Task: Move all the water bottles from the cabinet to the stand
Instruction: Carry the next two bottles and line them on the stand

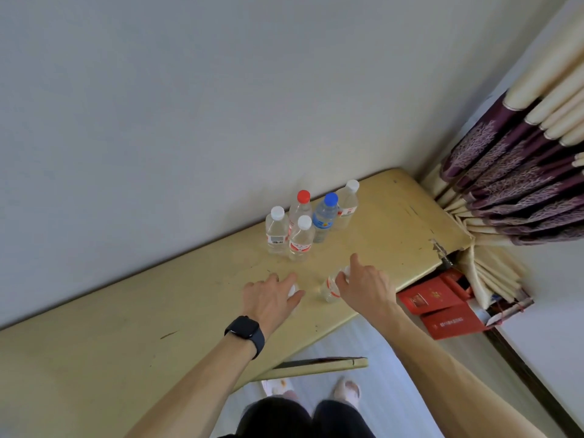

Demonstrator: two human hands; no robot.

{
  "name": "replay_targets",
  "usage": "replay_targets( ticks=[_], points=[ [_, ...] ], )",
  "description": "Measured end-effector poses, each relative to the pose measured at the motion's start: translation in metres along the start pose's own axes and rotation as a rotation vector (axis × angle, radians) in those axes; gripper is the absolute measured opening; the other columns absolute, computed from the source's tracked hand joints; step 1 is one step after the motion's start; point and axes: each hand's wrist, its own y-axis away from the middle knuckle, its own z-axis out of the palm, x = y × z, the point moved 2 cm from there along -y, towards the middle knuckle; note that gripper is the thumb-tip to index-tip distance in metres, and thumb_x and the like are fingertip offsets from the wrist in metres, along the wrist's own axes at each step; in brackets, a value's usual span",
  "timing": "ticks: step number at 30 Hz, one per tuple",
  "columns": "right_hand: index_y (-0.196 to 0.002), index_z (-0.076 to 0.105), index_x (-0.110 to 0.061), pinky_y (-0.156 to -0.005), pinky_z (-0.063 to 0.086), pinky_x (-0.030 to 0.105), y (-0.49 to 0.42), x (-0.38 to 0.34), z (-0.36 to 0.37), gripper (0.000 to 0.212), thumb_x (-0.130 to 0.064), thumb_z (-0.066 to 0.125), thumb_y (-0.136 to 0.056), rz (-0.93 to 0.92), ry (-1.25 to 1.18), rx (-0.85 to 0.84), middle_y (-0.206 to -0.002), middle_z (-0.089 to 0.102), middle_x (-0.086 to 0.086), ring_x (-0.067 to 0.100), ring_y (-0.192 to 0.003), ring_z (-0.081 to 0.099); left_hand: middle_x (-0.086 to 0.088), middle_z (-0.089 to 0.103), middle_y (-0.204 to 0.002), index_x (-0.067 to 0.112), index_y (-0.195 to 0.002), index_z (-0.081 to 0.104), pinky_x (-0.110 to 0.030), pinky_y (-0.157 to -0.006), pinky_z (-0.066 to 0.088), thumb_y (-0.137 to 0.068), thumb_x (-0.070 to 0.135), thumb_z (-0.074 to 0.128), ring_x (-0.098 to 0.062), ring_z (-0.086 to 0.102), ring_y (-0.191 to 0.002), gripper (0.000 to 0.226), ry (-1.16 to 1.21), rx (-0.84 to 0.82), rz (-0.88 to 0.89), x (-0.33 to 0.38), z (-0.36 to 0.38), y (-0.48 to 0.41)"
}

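Long yellow surface [94, 358] ran along the wall, with a patterned curtain [512, 184] at its far right end. Five water bottles [301, 238] stood upright in a tight group by the wall, with red, blue and white caps. Your left hand [271, 298] curled down over the white cap of a sixth bottle [292, 290], its body mostly hidden beneath the palm. Your right hand [366, 286] gripped a seventh bottle [330, 287], red-labelled, near its neck. Both bottles were just in front of the group. Judgement: delivery step, a pair being set down on the stand — though a pick-up cannot be excluded. Next move calls for seating both bases flat, clear of the group, before you let go.
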Motion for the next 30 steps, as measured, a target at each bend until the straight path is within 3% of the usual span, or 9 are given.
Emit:
replay_targets(
  ticks=[3,5,9,14,17,22,30],
  points=[
    [-0.131,0.037,-0.013,-0.054,0.039,0.034,0.007,-0.001,-0.003,0.046,-0.039,0.042,-0.093,0.015,-0.049,-0.015,-0.068,0.053,0.003,0.029,-0.062,0.051,0.004,0.059,-0.095,0.036,-0.116,0.047,-0.027,-0.056,0.033,-0.097,0.056,0.037,-0.024,0.06,-0.073,0.03,0.094,-0.049,-0.02,0.002,-0.004,0.0],
    [-0.124,0.039,-0.012,-0.048,0.035,0.032,0.023,0.008,-0.001,0.042,-0.038,0.044,-0.091,0.014,-0.101,-0.001,-0.063,0.052,0.001,0.028,-0.058,0.051,0.006,0.057,-0.093,0.036,-0.112,0.048,-0.026,-0.055,0.032,-0.095,0.054,0.04,-0.021,0.055,-0.07,0.026,0.11,-0.051,0.015,0.008,-0.008,0.002],
    [-0.098,0.037,-0.018,-0.045,0.033,0.033,0.078,0.052,0.0,0.027,-0.04,0.047,-0.087,0.133,-0.271,0.037,-0.061,0.052,-0.001,0.03,-0.059,0.054,0.007,0.053,-0.085,0.033,-0.098,0.046,-0.026,-0.049,0.026,-0.091,0.049,0.043,-0.02,0.055,-0.068,0.018,0.069,-0.066,0.21,0.046,-0.023,0.0],
    [-0.083,0.028,-0.025,-0.046,0.028,0.034,0.185,0.119,-0.019,0.025,-0.044,0.045,-0.084,0.347,-0.38,0.275,-0.053,0.041,-0.002,0.027,-0.053,0.049,0.007,0.053,-0.076,0.031,-0.082,0.042,-0.029,-0.056,0.039,-0.078,0.048,0.049,-0.02,0.056,-0.071,0.018,0.109,-0.035,0.513,0.141,-0.054,0.016],
    [-0.081,0.023,-0.024,-0.05,0.028,0.036,0.271,0.158,-0.036,0.026,-0.041,0.043,-0.084,0.471,-0.329,0.374,-0.054,0.041,-0.001,0.029,-0.055,0.042,0.011,0.051,-0.073,0.032,-0.083,0.048,-0.028,-0.055,0.038,-0.077,0.051,0.052,-0.016,0.055,-0.072,0.02,0.144,0.0,0.745,0.209,-0.073,0.055],
    [-0.083,0.036,-0.021,-0.062,0.042,0.04,0.459,0.206,-0.073,0.025,-0.043,0.048,-0.087,0.719,-0.325,0.585,-0.06,0.055,0.004,0.034,-0.066,0.051,0.011,0.062,-0.083,0.032,-0.09,0.059,-0.029,-0.06,0.043,-0.075,0.046,0.061,-0.013,0.055,-0.076,0.021,0.237,0.012,1.06,0.33,-0.111,0.157],
    [-0.084,0.04,-0.018,-0.063,0.036,0.037,0.757,0.233,-0.13,0.027,-0.042,0.051,-0.09,1.107,-0.123,0.886,-0.063,0.06,0.012,0.039,-0.072,0.06,0.013,0.061,-0.073,0.041,-0.085,0.059,-0.03,-0.065,0.052,-0.068,0.054,0.062,-0.01,0.058,-0.072,0.022,0.336,-0.147,1.459,0.523,-0.144,0.357]
  ],
)
